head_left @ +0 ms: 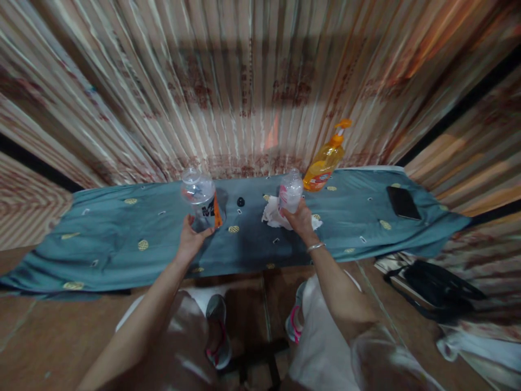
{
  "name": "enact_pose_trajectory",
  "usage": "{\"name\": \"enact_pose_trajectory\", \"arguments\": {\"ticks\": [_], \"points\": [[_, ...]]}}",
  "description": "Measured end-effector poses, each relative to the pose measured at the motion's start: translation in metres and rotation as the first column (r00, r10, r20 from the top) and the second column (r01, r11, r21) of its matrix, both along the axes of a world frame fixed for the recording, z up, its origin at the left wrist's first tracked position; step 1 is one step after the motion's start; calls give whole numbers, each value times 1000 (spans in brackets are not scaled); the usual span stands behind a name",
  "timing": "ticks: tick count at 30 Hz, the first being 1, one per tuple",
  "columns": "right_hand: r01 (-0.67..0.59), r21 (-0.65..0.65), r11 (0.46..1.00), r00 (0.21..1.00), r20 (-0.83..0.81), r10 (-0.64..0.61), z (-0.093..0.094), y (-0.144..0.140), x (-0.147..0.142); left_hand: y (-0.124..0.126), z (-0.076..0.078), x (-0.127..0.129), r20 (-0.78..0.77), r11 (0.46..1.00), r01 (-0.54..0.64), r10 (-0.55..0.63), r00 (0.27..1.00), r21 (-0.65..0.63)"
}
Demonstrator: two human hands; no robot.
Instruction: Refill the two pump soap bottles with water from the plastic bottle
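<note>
On the left of the cloth stands a clear, wide plastic bottle with a black letter and an orange strip on it. My left hand is at its base, thumb and fingers curved around the near side. My right hand grips a smaller clear plastic bottle with a pink mark, held upright over a crumpled white tissue. Whether that bottle touches the tissue I cannot tell. Between the two bottles lies a small black cap.
An orange pump bottle stands tilted in view behind the right hand. A black phone-like slab lies to the right on the green-blue cloth. Striped sheeting rises behind, and a black bag sits at lower right.
</note>
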State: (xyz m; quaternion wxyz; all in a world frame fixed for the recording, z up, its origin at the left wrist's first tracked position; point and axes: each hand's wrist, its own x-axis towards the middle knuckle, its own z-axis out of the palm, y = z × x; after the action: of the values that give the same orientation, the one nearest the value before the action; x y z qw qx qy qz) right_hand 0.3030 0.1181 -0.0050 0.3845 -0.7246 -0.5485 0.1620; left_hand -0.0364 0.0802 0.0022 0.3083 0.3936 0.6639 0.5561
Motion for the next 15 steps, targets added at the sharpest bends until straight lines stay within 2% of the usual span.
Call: {"name": "enact_pose_trajectory", "arguments": {"ticks": [3,5,7,11,13,15], "points": [[-9,9,1000,1000,-19,10,-1,0,1,-33,2,8,50,999,38,-40,998,32],[-20,18,1000,999,-30,21,-3,-1,0,-51,4,23,79,990,125,-130,988,62],[-30,31,999,999,-38,31,-5,-2,-1,-56,7,48,82,966,244,-251,965,88],[-53,57,997,997,-56,56,-6,-5,-3,-29,11,110,50,877,464,-472,880,127],[-82,78,994,994,-65,87,-5,-6,-3,-8,10,139,34,837,535,-541,840,116],[-124,109,986,989,-66,131,-3,-7,-3,10,5,163,48,819,565,-571,820,101]]}}
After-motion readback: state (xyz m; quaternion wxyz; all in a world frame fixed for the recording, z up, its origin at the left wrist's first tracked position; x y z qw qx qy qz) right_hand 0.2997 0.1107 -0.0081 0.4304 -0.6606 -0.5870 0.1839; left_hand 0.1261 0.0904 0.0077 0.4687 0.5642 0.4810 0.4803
